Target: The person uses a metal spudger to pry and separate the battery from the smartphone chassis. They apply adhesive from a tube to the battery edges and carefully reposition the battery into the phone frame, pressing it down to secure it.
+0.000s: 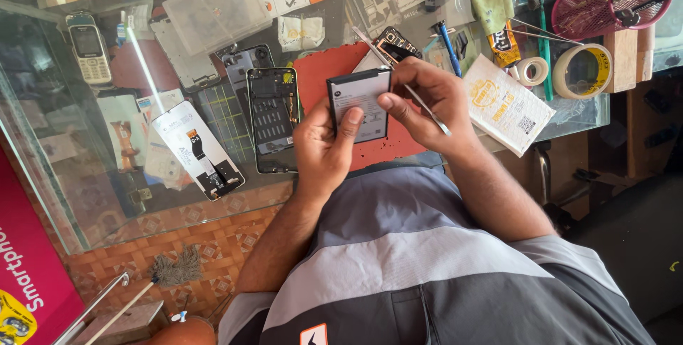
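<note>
- Head view: the left hand (324, 147) was wrapped round the lower edge of a flat dark phone battery (359, 105), its thumb pressed on the battery's pale label.
- The right hand (427, 99) was closed on the battery's upper right edge, with thin metal tweezers (402, 82) tucked between its fingers and slanting across the knuckles.
- The battery was held just above a red mat (320, 75) on the glass table (64, 174), in front of the person's chest.
- An opened phone (272, 119) lay on the table just left of the left hand, its insides showing.
- A detached screen panel (199, 149) lay further left, tilted.
- Rolls of tape (582, 71) sat well apart to the right.
</note>
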